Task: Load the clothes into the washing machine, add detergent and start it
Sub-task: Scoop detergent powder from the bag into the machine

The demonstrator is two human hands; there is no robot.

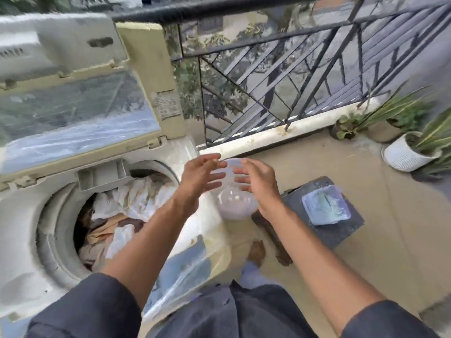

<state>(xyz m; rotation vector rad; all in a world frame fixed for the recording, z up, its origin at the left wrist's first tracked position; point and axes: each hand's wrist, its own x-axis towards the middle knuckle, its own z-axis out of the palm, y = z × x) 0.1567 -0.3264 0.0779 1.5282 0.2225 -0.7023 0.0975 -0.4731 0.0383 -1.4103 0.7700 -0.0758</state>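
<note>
The top-loading washing machine (29, 215) stands at the left with its lid (80, 111) raised. Its drum holds crumpled white, beige and brown clothes (127, 206). A grey detergent tray (102, 176) sits at the drum's back rim. Just right of the machine's edge, a clear round detergent container (235, 203) with pale powder in the bottom hangs in the air between my hands. My left hand (201, 176) touches its left rim with fingers spread. My right hand (260, 185) presses on its right side. The view is blurred.
A clear square lid (325, 206) lies on a dark block (341, 232) on the tan floor at the right. Potted plants (405, 152) stand by the black balcony railing (292, 76). My bare foot (256, 252) shows below the container.
</note>
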